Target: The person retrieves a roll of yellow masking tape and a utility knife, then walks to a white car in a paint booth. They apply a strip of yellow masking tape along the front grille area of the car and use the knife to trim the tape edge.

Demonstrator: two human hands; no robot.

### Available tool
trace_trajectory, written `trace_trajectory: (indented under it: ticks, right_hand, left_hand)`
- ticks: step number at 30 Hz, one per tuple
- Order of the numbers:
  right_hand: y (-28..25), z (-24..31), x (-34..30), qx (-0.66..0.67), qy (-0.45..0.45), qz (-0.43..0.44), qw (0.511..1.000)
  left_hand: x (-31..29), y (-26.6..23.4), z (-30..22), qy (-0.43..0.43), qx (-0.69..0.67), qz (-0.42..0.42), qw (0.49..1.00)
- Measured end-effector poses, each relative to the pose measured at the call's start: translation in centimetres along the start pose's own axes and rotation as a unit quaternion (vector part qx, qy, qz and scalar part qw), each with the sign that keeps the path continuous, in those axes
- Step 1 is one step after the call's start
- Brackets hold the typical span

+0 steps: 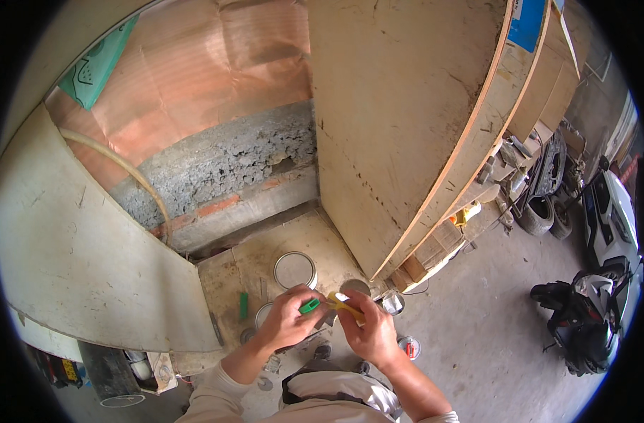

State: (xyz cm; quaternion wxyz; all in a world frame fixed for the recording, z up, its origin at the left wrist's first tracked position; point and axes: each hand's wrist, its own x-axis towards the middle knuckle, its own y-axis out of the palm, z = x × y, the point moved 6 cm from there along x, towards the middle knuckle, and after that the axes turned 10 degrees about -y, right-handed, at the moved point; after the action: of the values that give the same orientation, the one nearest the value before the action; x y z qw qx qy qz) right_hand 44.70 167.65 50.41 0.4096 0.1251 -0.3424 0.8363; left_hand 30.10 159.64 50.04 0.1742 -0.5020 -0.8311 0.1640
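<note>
My left hand [288,319] is closed around a small green-handled tool [310,306], with a thin part reaching right. My right hand [370,331] grips a yellow piece [347,309] with a whitish patch; its exact kind is too small to make out. The two held things meet or nearly meet between my fingers, in front of my body. Just beyond my hands stands a round can [294,270] with a pale top. Another round container [263,315] is partly hidden by my left hand.
A green stick-like piece [244,306] lies left of my hands. Small tins [392,303] stand at right. Large wooden panels [399,120] flank a recess with a rough concrete wall [230,155] and a hose [128,166]. Far right, a motor scooter [593,310] is parked near loose tyres [537,215].
</note>
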Motion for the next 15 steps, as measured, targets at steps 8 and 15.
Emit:
trace_trajectory:
  ticks: [8, 15]
  right_hand:
    - [-0.2, -0.2, 0.2, 0.038, 0.054, 0.108, 0.992]
    - [0.7, -1.5, -0.6, 0.122, 0.084, 0.076, 0.986]
  left_hand:
    - [-0.5, 1.8, 3.4, -0.23, -0.229, 0.217, 0.92]
    - [0.2, 1.4, 3.3, -0.191, -0.118, 0.136, 0.965]
